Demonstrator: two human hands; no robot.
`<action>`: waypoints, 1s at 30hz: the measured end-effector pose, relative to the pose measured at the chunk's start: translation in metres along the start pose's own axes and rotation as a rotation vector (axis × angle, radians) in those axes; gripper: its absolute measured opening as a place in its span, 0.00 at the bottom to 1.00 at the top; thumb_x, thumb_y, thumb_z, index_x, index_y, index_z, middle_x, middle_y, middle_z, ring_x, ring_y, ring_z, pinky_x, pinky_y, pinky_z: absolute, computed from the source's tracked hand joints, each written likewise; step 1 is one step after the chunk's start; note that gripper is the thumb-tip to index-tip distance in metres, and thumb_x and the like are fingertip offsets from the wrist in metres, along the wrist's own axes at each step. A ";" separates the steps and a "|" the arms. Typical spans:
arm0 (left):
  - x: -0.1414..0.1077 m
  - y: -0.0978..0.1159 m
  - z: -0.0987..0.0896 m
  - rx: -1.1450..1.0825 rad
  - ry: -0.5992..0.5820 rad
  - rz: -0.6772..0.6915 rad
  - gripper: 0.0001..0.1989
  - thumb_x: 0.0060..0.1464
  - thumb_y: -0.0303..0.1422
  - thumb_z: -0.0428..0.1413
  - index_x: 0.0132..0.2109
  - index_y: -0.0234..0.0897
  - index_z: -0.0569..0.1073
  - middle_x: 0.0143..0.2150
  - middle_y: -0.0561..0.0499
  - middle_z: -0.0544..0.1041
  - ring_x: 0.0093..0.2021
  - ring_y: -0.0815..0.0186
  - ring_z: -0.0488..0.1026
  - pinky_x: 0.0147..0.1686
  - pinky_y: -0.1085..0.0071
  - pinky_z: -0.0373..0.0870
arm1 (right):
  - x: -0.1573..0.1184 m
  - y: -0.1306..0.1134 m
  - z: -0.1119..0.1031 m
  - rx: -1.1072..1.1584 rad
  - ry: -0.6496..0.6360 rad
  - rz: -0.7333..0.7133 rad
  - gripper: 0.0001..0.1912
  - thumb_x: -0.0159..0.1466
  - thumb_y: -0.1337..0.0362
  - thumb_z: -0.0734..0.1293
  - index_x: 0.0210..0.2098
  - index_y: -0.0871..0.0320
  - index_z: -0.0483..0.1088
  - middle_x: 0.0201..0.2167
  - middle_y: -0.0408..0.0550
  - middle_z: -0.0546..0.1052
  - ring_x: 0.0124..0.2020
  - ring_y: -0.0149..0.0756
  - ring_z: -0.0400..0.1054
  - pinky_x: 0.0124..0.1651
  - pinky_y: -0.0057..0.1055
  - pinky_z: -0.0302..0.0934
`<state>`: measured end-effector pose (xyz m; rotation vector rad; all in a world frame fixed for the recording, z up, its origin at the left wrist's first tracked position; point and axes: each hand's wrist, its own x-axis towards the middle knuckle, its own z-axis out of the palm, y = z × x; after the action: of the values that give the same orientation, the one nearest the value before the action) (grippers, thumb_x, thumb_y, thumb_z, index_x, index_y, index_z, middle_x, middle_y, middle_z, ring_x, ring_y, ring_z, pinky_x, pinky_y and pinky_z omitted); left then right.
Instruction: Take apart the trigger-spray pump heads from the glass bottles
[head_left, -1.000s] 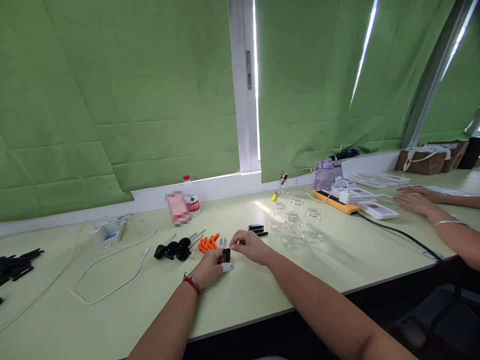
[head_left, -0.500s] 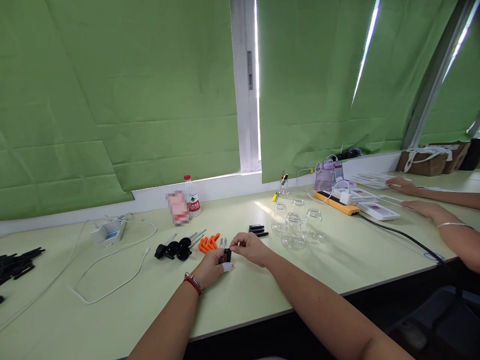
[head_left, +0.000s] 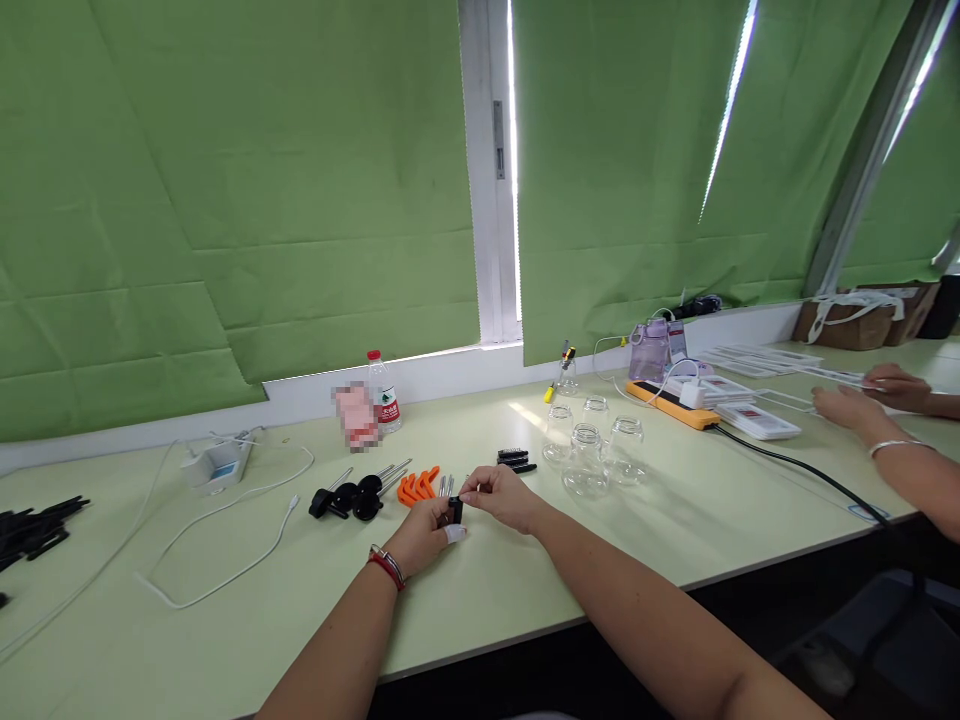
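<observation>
My left hand (head_left: 426,535), with white tape round the thumb, is closed on a small black block-like part (head_left: 456,510) held upright above the table. The fingertips of my right hand (head_left: 498,495) are pinched together at the top of that part; whatever they hold is too small to name. Just beyond my hands lie orange angled pieces (head_left: 418,485) and thin metal rods (head_left: 447,486), partly hidden. Left of these are black round knobs with metal shafts (head_left: 366,497). Black ridged strips (head_left: 514,460) rest behind my right hand.
Several clear glass jars (head_left: 586,460) stand to the right, before an orange power strip (head_left: 671,405) with a black cable. A water bottle (head_left: 384,395) is at the back. White cables (head_left: 225,585) and black parts (head_left: 37,530) lie left. A co-worker's hands (head_left: 855,412) handle white frames at right.
My hands and the black part stay almost where they were. At the far right, the co-worker's hands have moved to the right and lifted a white frame.
</observation>
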<state>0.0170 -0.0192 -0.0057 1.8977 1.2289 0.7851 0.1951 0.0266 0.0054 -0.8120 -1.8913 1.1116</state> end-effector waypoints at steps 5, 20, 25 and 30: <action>0.000 0.001 -0.001 0.011 0.009 -0.005 0.12 0.46 0.38 0.57 0.28 0.36 0.62 0.24 0.56 0.58 0.26 0.71 0.55 0.27 0.74 0.53 | -0.001 0.000 0.000 0.000 0.002 -0.001 0.07 0.53 0.62 0.67 0.28 0.59 0.74 0.21 0.41 0.68 0.23 0.26 0.54 0.26 0.24 0.51; -0.001 0.002 0.000 -0.020 0.013 -0.056 0.16 0.45 0.43 0.57 0.28 0.36 0.63 0.24 0.55 0.60 0.25 0.71 0.56 0.26 0.74 0.54 | 0.002 0.029 -0.040 -0.531 0.092 0.164 0.10 0.50 0.62 0.69 0.33 0.58 0.74 0.31 0.47 0.75 0.31 0.34 0.66 0.32 0.28 0.57; -0.001 0.005 -0.001 -0.012 0.005 -0.061 0.16 0.45 0.43 0.57 0.28 0.36 0.63 0.24 0.55 0.60 0.25 0.71 0.56 0.26 0.74 0.54 | -0.002 0.030 -0.027 -0.740 -0.040 0.088 0.12 0.55 0.71 0.65 0.39 0.58 0.73 0.33 0.50 0.75 0.35 0.37 0.67 0.35 0.30 0.56; -0.001 0.005 0.000 -0.094 -0.009 -0.042 0.15 0.45 0.41 0.58 0.28 0.36 0.63 0.24 0.56 0.60 0.25 0.71 0.56 0.28 0.73 0.55 | -0.001 0.026 -0.016 -0.634 0.000 -0.074 0.15 0.59 0.72 0.59 0.44 0.58 0.70 0.39 0.51 0.72 0.39 0.36 0.66 0.43 0.32 0.58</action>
<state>0.0192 -0.0210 -0.0020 1.7922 1.2019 0.7973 0.2124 0.0429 -0.0132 -1.0631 -2.2835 0.4516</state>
